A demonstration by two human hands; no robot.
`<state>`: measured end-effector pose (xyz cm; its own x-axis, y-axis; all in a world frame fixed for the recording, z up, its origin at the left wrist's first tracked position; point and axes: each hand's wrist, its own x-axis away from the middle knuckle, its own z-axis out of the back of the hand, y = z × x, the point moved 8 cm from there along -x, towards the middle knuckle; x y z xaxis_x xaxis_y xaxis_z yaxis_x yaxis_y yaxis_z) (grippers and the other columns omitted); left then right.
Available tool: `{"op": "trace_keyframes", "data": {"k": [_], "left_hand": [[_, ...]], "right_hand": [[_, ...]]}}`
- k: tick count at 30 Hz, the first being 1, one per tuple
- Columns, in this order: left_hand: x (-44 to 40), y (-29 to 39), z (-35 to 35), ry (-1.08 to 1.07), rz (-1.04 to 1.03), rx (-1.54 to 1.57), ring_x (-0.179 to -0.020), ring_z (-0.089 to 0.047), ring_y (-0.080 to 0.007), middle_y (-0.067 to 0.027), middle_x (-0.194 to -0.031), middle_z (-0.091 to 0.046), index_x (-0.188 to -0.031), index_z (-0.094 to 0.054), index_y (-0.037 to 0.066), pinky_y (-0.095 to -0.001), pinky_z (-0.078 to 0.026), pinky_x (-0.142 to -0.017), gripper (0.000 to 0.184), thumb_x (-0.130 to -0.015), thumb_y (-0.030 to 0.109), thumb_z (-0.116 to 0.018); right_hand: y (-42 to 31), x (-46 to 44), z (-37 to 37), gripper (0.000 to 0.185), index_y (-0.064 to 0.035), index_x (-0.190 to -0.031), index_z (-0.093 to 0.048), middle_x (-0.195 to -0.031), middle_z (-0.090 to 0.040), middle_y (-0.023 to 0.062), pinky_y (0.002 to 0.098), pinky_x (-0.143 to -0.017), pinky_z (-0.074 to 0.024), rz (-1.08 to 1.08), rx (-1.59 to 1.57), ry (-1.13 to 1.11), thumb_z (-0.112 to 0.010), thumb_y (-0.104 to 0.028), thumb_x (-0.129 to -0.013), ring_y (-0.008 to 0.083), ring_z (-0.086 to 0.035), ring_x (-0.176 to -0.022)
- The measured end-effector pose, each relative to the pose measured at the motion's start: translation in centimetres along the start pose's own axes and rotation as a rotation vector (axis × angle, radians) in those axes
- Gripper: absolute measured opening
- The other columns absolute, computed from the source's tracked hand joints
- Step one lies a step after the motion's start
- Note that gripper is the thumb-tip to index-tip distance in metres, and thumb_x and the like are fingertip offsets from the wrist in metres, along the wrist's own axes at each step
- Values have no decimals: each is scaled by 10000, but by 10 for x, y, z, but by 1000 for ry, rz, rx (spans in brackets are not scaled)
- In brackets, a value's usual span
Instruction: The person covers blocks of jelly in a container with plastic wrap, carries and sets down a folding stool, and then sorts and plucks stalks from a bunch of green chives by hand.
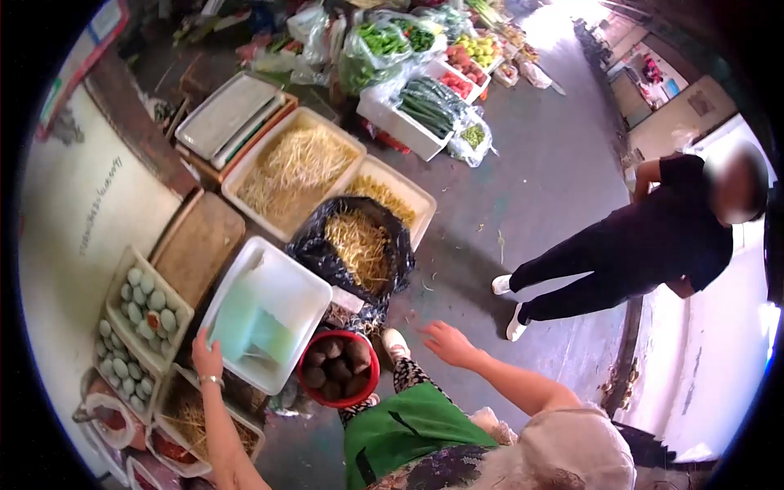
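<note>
At the left edge of a white tray (pixel 314 286), my left hand (pixel 207 356) touches the rim, and what its fingers do there is too small to tell. Pale green sheets (pixel 257 322) lie inside this tray. My right hand (pixel 449 343) hangs in the air over the floor, fingers apart, holding nothing. Between my hands stands a red bowl (pixel 375 380) of dark round roots (pixel 335 367). A black plastic bag (pixel 310 245) full of bean sprouts (pixel 359 245) sits beyond the bowl, beside the tray.
Eggs (pixel 147 306) in baskets and a brown board (pixel 196 249) are on the left. Sprout trays (pixel 355 151) stand ahead. Further off are bagged greens (pixel 380 41) and a white box (pixel 400 131) of cucumbers. A person in dark clothes (pixel 637 237) stands at the right.
</note>
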<state>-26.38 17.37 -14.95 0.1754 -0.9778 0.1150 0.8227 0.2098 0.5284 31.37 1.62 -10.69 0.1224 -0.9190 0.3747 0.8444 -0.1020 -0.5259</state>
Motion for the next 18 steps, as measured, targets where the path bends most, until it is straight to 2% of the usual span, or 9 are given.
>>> {"op": "trace_keyframes", "data": {"k": [3, 4, 5, 7, 10, 11, 13, 15, 18], "left_hand": [[45, 21, 33, 47, 174, 78, -1178, -498, -366, -188, -1300, -512, -1309, -490, 12, -434, -398, -997, 466, -864, 118, -581], [56, -15, 24, 65, 110, 30, -1200, -489, -365, -187, -1358, -476, -1327, -473, 9, -443, -396, -1000, 459, -894, 128, -568], [82, -9, 27, 30, 215, 98, -1223, -480, -353, -192, -1391, -451, -1330, -466, -3, -434, -400, -1003, 470, -892, 127, -578], [140, -6, 20, -10, 379, 164, -1199, -522, -299, -197, -1309, -535, -1298, -483, -36, -383, -415, -987, 487, -858, 126, -616], [235, -45, -30, -115, 562, 189, -928, -601, -209, -114, -1055, -629, -1149, -557, -38, -341, -479, -862, 431, -758, 79, -696], [271, -23, -41, -121, 695, 332, -877, -612, -189, -108, -1009, -645, -1094, -587, -22, -328, -499, -816, 403, -720, 47, -724], [331, 5, -67, -162, 738, 116, -810, -624, -200, -96, -916, -650, -1023, -628, -10, -328, -524, -719, 348, -700, 61, -738], [389, 62, -107, -299, 986, 335, -763, -626, -222, -96, -925, -640, -1036, -619, 13, -385, -545, -603, 327, -739, 107, -717], [401, 169, -157, -472, 961, 394, -709, -624, -205, -79, -907, -627, -1091, -578, 65, -403, -547, -473, 323, -795, 151, -673]], "right_hand": [[84, 79, -29, 305, -100, -1137, -604, -1064, -613, 183, 456, -853, -474, -270, 55, -216, -563, -267, -885, 378, -577, -998], [101, 94, -31, 304, -98, -1126, -612, -1050, -625, 181, 451, -847, -478, -272, 43, -207, -566, -274, -882, 372, -585, -990], [118, 109, -34, 303, -97, -1115, -621, -1036, -636, 178, 446, -840, -483, -275, 30, -198, -569, -280, -879, 367, -593, -982], [170, 129, -59, 301, -101, -1093, -640, -999, -662, 165, 420, -814, -499, -338, -137, -213, -575, -301, -877, 337, -624, -936], [219, 154, -71, 310, -109, -1099, -654, -955, -687, 120, 366, -771, -515, -412, -334, -223, -588, -317, -878, 250, -656, -862], [231, 160, -68, 317, -108, -1108, -656, -942, -692, 101, 345, -758, -519, -453, -421, -236, -592, -317, -879, 211, -663, -839], [254, 185, -59, 330, -79, -1132, -647, -937, -691, 78, 314, -753, -520, -549, -584, -292, -599, -289, -882, 156, -659, -836], [286, 218, -38, 307, -38, -1099, -649, -903, -683, 78, 298, -739, -523, -611, -688, -295, -601, -247, -880, 150, -653, -812], [333, 260, 8, 255, 7, -1019, -655, -826, -666, 77, 281, -681, -517, -691, -785, -188, -600, -193, -871, 143, -637, -740]]}}
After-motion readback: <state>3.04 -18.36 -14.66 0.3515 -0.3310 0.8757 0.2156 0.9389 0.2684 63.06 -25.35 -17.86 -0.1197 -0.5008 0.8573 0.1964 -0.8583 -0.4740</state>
